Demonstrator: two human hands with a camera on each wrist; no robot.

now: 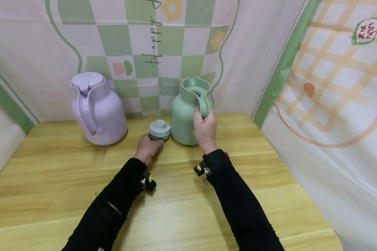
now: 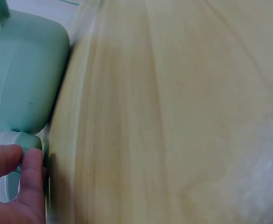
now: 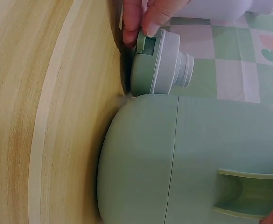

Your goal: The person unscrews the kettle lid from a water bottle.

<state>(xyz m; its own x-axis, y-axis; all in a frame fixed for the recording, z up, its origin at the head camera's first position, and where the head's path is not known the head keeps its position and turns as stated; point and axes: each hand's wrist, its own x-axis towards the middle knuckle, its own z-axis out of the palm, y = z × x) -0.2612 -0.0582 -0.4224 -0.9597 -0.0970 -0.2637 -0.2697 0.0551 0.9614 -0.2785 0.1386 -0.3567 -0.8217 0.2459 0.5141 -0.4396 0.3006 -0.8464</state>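
Observation:
A green thermos jug [image 1: 183,118] stands upright on the table, its mouth uncovered. My right hand [image 1: 205,130] grips the jug's handle [image 1: 204,104] from the near side. Left of the jug lies its lid [image 1: 159,129], upside down, with the pale grey stopper part up and the green cap part down. In the right wrist view the lid [image 3: 157,63] sits right beside the jug's base. The thumb and fingers of my left hand [image 1: 147,148] pinch the small green tab [image 3: 142,42] on the lid's edge; the left wrist view also shows these fingers [image 2: 32,175] there.
A lilac thermos jug [image 1: 105,115] with its lid on stands at the back left of the wooden table [image 1: 176,209]. Behind the jugs hangs a green and white checked cloth [image 1: 144,38]. Another patterned cloth [image 1: 333,87] hangs along the right side.

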